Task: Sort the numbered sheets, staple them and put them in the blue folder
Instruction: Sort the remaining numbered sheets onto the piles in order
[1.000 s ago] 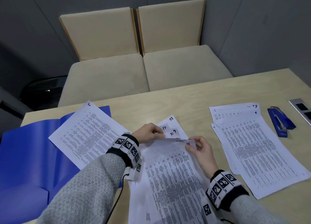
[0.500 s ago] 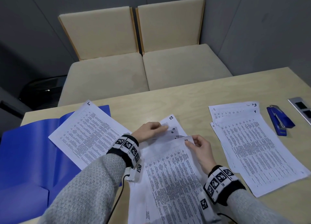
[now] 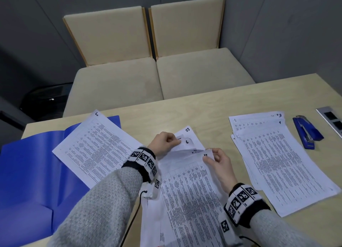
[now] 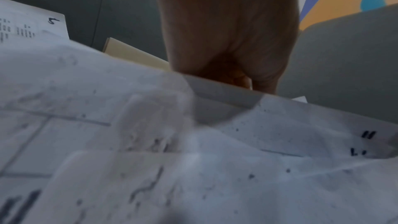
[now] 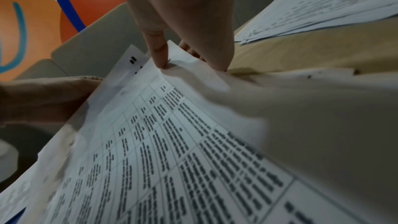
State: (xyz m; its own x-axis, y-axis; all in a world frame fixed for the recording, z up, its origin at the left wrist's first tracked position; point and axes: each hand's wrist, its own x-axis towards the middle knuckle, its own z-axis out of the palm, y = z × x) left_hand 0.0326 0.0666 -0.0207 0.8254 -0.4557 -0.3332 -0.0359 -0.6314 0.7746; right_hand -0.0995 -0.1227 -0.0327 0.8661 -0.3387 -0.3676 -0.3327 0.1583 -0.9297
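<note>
sorting under way; stapling and filing not yet begun

the left hand (image 3: 162, 143) pinches back upper corners of the unsorted stack (image 3: 187, 196), exposing numbers. the right hand (image 3: 218, 163) pinches the top sheet's corner. a sorted pile (image 3: 277, 157) showing 1 and 3 lies to the right. sheet 5 (image 3: 96, 146) rests partly on the open blue folder (image 3: 27, 172). the stapler (image 3: 306, 133) lies untouched beside the sorted pile. most sheets appear unsorted.
</note>
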